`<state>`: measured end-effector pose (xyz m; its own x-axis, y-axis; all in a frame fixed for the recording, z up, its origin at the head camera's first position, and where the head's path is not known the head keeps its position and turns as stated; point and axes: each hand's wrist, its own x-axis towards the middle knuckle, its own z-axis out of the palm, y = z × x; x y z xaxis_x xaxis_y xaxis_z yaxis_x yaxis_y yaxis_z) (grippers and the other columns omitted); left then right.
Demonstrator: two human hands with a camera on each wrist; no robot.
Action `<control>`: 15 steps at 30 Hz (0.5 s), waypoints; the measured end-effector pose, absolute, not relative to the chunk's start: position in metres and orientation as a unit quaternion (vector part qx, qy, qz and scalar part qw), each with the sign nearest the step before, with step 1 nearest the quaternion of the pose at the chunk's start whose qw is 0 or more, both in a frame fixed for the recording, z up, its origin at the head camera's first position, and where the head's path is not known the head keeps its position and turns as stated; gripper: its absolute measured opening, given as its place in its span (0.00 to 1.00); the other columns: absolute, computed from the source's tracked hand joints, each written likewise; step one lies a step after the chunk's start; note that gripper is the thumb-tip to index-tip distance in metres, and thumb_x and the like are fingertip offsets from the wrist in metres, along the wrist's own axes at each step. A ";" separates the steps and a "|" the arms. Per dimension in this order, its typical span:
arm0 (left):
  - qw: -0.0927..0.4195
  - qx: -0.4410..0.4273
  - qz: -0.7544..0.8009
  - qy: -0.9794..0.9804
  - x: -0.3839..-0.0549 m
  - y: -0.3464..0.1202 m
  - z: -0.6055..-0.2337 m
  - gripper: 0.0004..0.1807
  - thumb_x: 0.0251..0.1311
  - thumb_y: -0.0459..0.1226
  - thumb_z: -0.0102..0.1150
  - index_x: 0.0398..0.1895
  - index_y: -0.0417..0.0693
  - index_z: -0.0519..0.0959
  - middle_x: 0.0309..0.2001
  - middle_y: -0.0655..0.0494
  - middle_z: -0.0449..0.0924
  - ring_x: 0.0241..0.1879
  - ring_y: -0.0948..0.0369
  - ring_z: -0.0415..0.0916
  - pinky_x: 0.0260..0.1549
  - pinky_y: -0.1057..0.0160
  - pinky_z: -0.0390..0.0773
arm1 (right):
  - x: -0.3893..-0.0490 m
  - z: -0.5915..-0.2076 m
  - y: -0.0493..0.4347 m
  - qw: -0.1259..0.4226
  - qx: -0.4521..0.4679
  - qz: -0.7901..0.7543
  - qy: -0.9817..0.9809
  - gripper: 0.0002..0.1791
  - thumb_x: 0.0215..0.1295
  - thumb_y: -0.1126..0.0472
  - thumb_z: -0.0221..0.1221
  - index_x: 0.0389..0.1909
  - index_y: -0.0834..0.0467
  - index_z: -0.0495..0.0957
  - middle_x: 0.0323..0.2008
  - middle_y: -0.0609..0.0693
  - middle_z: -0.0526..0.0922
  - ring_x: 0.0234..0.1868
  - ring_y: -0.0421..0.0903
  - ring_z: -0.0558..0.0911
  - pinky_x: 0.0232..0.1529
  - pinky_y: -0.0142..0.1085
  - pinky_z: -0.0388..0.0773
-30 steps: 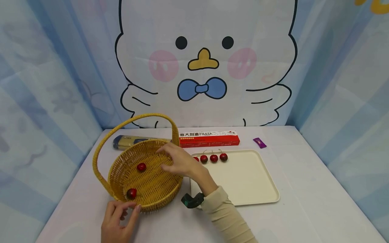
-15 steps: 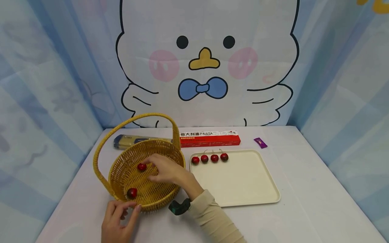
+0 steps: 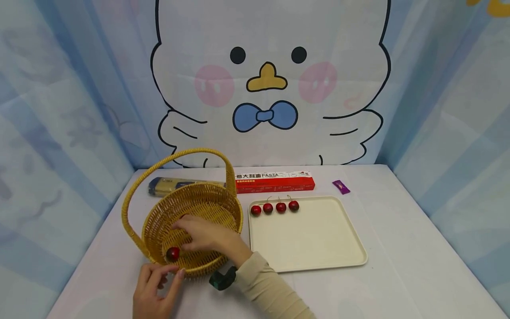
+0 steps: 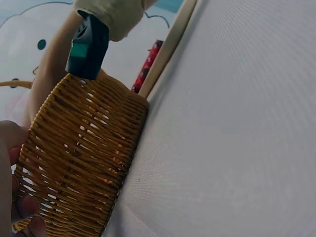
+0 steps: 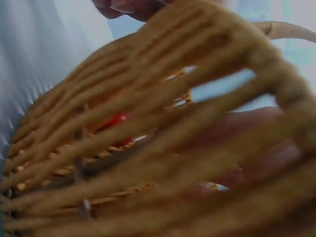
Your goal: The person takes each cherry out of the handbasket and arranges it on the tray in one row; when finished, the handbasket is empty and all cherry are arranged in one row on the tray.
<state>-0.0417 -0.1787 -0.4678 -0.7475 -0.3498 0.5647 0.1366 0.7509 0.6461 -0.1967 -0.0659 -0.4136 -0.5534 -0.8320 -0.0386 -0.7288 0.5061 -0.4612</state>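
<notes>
A woven yellow basket [image 3: 235, 208] with a tall handle stands at the left of the table. One red cherry [image 3: 172, 254] lies near its front wall. My right hand [image 3: 184, 229] reaches down inside the basket, its fingers lying over a second cherry, which shows only as a red sliver. Whether they grip it is hidden. Through the weave of the basket [image 5: 148, 123], the right wrist view shows a blurred red cherry [image 5: 116, 121]. My left hand [image 3: 167, 274] touches the basket's front wall from outside, fingers nearly straight against the basket [image 4: 84, 158].
A cream tray [image 3: 318, 239] lies right of the basket with several cherries [image 3: 274, 207] in a row along its far edge. Behind stand a red pasta box [image 3: 275, 181], a wrapped pasta packet [image 3: 171, 186] and a small purple wrapper [image 3: 340, 187]. Cloth walls enclose the table.
My right hand has moved from above the basket's right rim down and left into the basket, covering the upper cherry. The left hand and the basket have stayed put.
</notes>
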 end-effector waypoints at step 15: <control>0.376 0.038 -0.340 -0.861 -0.044 -0.181 -0.470 0.15 0.39 0.24 0.79 0.28 0.44 0.83 0.30 0.57 0.67 0.26 0.68 0.61 0.26 0.75 0.65 | -0.194 -0.419 -0.077 0.173 -0.515 -0.135 0.828 0.27 0.70 0.55 0.62 0.69 0.44 0.71 0.68 0.39 0.72 0.69 0.33 0.71 0.68 0.26 0.65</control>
